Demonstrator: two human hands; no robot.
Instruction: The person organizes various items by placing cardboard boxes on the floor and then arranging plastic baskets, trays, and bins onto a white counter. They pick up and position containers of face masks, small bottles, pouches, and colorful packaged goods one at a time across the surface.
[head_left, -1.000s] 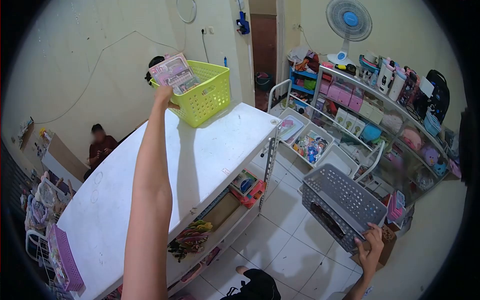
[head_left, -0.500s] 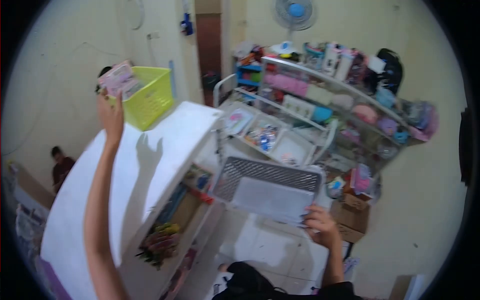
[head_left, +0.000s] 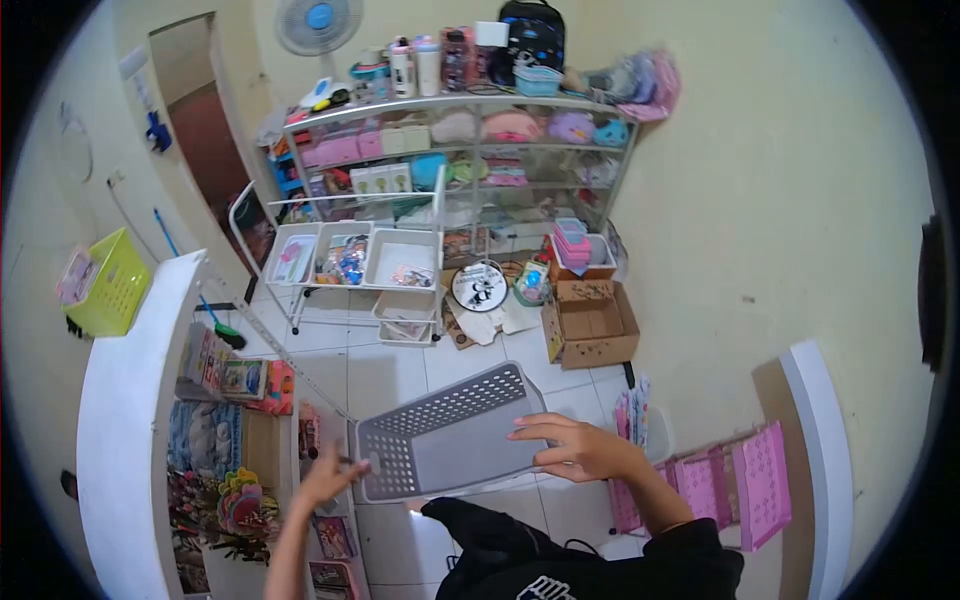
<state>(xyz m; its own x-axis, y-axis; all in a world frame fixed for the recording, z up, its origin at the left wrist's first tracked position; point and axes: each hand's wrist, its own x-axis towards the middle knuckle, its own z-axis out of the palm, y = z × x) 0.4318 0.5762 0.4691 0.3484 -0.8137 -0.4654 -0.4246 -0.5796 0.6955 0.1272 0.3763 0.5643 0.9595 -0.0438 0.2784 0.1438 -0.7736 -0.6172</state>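
Observation:
A grey perforated plastic basket point(head_left: 470, 440) hangs tilted in front of my body, with nothing seen inside it. My right hand point(head_left: 575, 447) grips its right end, fingers over the rim. My left hand point(head_left: 335, 478) is at the basket's left end, thumb and fingers apart, close to the rim; whether it touches is unclear. A yellow-green basket point(head_left: 115, 290) with pink packs in it stands at the far end of the white counter point(head_left: 125, 400), away from both hands.
A white trolley point(head_left: 405, 258) with trays stands ahead, before a glass display case point(head_left: 460, 140) full of goods. An open cardboard box point(head_left: 590, 325) lies on the floor at its right. Pink folded items point(head_left: 760, 480) are at the right. Shelves of goods line the counter's side.
My left hand has come away from the yellow-green basket and down to the grey basket's left end. The view has turned right, and the grey basket is nearer my body.

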